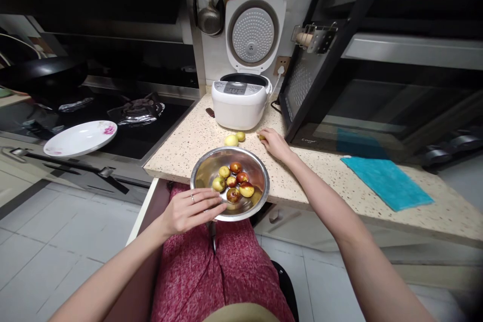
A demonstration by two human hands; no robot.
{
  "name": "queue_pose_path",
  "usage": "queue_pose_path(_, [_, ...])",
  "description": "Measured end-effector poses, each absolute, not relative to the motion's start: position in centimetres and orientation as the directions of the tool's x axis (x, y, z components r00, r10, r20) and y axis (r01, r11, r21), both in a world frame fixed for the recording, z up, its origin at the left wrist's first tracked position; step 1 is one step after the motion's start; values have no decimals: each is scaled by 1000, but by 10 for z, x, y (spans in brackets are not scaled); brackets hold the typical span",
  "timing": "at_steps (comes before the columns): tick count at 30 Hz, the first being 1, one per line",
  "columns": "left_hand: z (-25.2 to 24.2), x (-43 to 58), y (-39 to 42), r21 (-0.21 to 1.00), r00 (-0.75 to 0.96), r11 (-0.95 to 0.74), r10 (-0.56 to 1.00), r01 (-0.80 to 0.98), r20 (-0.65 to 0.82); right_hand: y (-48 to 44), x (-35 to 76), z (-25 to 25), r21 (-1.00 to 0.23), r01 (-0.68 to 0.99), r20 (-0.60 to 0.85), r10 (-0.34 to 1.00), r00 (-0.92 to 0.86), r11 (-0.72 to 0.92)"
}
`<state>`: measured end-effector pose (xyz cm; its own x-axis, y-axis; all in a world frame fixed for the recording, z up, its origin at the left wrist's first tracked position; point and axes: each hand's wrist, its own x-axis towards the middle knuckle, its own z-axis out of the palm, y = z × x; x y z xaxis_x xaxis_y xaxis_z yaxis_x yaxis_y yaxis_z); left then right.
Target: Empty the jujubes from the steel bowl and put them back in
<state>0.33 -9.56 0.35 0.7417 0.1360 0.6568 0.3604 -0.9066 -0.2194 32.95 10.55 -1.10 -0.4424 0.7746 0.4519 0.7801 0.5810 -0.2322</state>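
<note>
A steel bowl point(204, 173) sits at the front edge of the speckled counter point(181, 151), partly overhanging my lap. Several small green and red-brown fruits point(234, 182) lie inside it. My left hand point(190, 209) rests on the bowl's near rim, fingers wrapped along it, a ring on one finger. My right hand point(274, 143) reaches across the counter behind the bowl, fingers closed on a small yellow-green fruit point(261, 137). Two more pale green fruits point(234, 139) lie loose on the counter just left of that hand.
A white rice cooker point(241, 98) with its lid up stands at the back. A black oven point(377, 60) with an open door fills the right. A teal cloth point(387, 181) lies on the counter. A white plate point(80, 138) and a dark pan point(41, 78) are on the stove.
</note>
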Motion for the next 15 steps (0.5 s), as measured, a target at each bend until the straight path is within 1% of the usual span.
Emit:
queue_pose_path(4, [4, 4, -96, -225, 743, -904, 135, 363, 655, 100, 326, -6, -243, 775, 471, 769, -432, 583])
queue_pose_path(7, [4, 4, -95, -219, 743, -906, 138, 362, 655, 90, 319, 4, -258, 721, 526, 720, -453, 643])
queue_pose_path(12, [1, 3, -95, -202, 736, -909, 147, 364, 661, 66, 304, 24, -294, 525, 679, 561, -474, 799])
queue_pose_path(15, [-1, 3, -95, -191, 730, -910, 156, 369, 666, 54, 298, 32, -360, 380, 704, 515, -488, 852])
